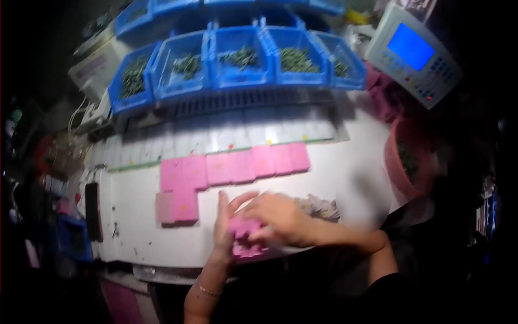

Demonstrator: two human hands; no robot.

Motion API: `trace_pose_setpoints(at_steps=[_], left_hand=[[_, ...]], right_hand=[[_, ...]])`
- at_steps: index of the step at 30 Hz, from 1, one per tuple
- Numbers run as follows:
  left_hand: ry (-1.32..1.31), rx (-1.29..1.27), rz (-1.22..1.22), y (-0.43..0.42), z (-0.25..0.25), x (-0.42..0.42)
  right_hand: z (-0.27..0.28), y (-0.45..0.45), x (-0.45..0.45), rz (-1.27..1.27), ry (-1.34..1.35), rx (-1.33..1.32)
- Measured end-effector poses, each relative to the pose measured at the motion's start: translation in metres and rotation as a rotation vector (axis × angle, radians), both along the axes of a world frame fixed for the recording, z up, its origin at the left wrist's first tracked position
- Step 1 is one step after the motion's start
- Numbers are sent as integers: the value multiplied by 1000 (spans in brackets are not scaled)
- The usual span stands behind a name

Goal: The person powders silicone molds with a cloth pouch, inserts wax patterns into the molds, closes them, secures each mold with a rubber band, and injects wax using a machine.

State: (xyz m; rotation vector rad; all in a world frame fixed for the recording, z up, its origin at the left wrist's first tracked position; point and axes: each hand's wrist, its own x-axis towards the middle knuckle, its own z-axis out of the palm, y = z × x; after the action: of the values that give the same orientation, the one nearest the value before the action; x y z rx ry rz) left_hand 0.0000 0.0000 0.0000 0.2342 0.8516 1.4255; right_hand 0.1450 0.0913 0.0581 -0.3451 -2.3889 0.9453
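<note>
Near the front edge of the white table, my left hand (224, 229) holds a pink foam-like piece (248, 245) with a jagged edge, its fingers wrapped round the left side. My right hand (278, 218) reaches over the same piece from the right, fingers bent onto its top; what they pinch, if anything, is hidden. Behind the hands lies a row of pink blocks (232, 166). More pink blocks (185, 206) extend toward me at the row's left end. A crumpled greyish heap (321, 208) is just right of my right hand.
Blue bins (240, 56) with small green pieces stand at the back. A device with a blue screen (411, 46) is at the upper right, above a pink basket (396, 162). A dark bar (93, 211) lies at the table's left edge.
</note>
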Motion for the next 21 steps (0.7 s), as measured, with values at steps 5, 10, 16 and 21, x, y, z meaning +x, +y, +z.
trace_pose_setpoints(at_steps=[5,10,16,21], left_hand=[[290,256,-172,-22,41,4],[416,274,-159,-23,51,8],[323,228,-168,-14,40,8],[219,31,-68,0,16,-7]], right_hand=[[-15,2,-16,91,62,-571],[-22,-7,-14,146,-129,-1182],[-25,-6,8,-151,-50,-479],[-49,-11,47,-280,-504,289]])
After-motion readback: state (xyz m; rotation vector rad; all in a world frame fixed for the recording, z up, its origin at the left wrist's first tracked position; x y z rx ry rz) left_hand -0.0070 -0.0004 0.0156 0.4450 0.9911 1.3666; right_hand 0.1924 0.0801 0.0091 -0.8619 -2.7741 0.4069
